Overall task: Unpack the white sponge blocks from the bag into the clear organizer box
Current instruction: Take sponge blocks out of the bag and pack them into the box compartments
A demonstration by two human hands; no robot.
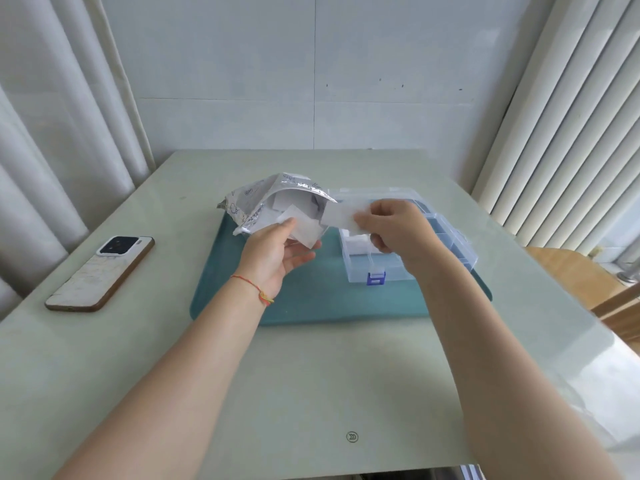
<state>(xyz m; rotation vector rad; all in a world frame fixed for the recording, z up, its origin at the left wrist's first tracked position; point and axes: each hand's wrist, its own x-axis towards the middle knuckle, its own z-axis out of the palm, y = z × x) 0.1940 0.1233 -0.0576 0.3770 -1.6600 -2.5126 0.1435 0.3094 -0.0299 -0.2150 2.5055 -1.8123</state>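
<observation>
A phone (100,273) is lying face down at the far left of the pale green table (311,375), well apart from everything else. A teal mat (311,306) is sitting mid-table, under the work.

The left hand (277,258), with a red string bracelet (252,289) on the wrist, is holding the bag (258,199) up off the mat by its lower edge, thumb on top, fingers loosely spread beneath. The bag's mouth is gaping toward the right; several white sponge blocks (301,230) are showing inside it and spilling at the opening.

The right hand (391,226) is pinching one sponge block (337,214) between thumb and fingertips, just outside the bag's mouth and above the near-left part of the clear organizer box (433,251). The box is resting open on the mat's right side, blue latch (375,278) facing the person. White blocks (356,244) are already lying in one left compartment; how many, cannot tell.
</observation>
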